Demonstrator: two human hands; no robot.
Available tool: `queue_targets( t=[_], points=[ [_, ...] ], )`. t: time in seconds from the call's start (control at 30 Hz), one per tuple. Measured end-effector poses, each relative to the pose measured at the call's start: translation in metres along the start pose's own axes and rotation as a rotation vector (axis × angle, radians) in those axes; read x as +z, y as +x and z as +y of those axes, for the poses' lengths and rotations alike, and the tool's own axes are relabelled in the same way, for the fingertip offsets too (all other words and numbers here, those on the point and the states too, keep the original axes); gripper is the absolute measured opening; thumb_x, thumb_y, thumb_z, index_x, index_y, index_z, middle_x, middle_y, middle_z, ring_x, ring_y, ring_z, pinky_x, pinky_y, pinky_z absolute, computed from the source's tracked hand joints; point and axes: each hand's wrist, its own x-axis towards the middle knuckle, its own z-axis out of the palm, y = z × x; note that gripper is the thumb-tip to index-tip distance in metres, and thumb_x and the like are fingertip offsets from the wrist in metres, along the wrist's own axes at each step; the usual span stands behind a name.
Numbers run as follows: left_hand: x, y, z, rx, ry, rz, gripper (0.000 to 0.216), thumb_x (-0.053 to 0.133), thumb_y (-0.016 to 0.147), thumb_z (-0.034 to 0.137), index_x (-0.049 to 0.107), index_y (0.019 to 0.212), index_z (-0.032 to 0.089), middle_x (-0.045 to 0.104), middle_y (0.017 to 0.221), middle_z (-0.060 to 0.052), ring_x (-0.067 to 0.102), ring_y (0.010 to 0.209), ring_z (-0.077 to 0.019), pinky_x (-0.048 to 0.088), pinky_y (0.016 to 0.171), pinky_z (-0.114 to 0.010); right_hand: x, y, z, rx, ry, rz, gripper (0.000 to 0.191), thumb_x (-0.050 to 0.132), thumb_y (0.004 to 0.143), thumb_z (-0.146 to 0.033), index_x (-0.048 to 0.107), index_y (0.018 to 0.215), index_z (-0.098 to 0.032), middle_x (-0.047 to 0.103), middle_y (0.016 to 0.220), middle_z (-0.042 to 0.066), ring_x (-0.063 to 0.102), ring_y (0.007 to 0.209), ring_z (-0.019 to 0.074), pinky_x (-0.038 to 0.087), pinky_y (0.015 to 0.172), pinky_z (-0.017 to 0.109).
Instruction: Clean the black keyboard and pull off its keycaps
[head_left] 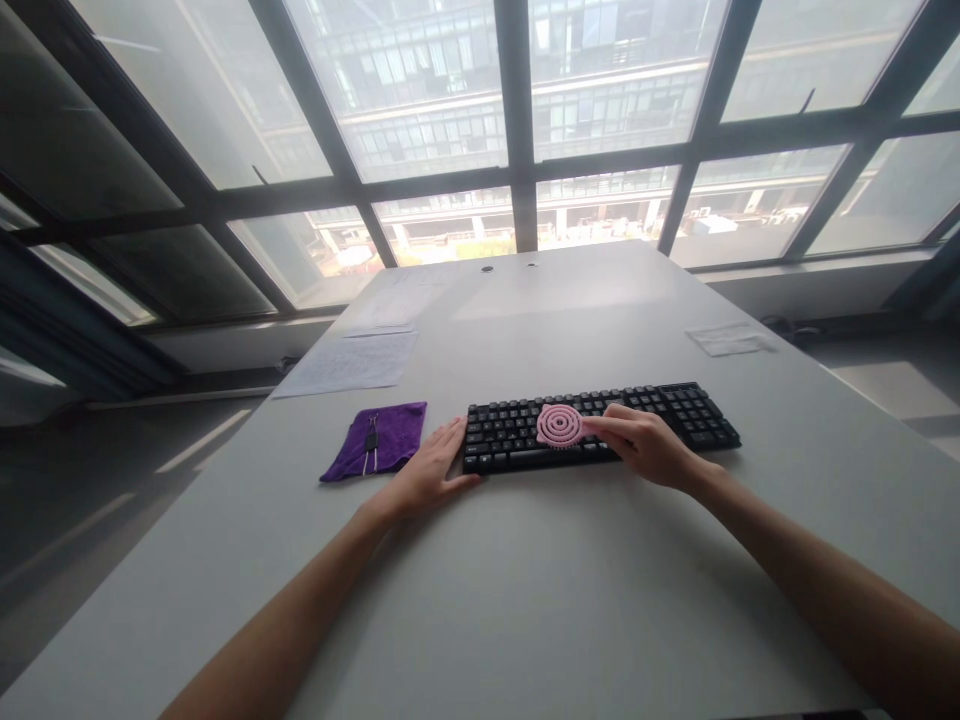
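A black keyboard (495, 432) lies across the white table, slightly angled. Against its left end rests my left hand (435, 465), fingers stretched out along the edge and thumb near the front corner. My right hand (645, 445) is closed on the short handle of a pink hairbrush (559, 426) with a round, spiral openwork head. The brush head is over the middle keys, and small bristles show along its lower rim. Part of the handle is hidden by my fingers. Just left of my left hand is a purple cloth (401, 430) with a black binder clip (372, 440) on it.
Printed paper sheets (349, 362) lie on the table (570, 570) at the back left. A flat, pale packet (731, 340) is near the right edge. Beyond the far end stand large framed windows (442, 130), and a dark curtain (82, 330) hangs at left.
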Motion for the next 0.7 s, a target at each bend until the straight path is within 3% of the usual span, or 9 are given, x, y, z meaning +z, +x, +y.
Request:
queue_targets(
  t=[0.7],
  points=[
    [0.0019, -0.0003, -0.0024, 0.013, 0.0, 0.016, 0.095, 0.056, 0.092, 0.062, 0.015, 0.16, 0.011, 0.022, 0.163, -0.021, 0.021, 0.152, -0.0355, 0.02, 0.125, -0.053, -0.0078, 0.0017, 0.0087, -0.084, 0.114, -0.022, 0.031, 0.047, 0.103, -0.028, 0.071, 0.123, -0.025, 0.065, 0.086, 0.005, 0.058, 0.078, 0.0171, 0.045, 0.07, 0.029]
  ],
)
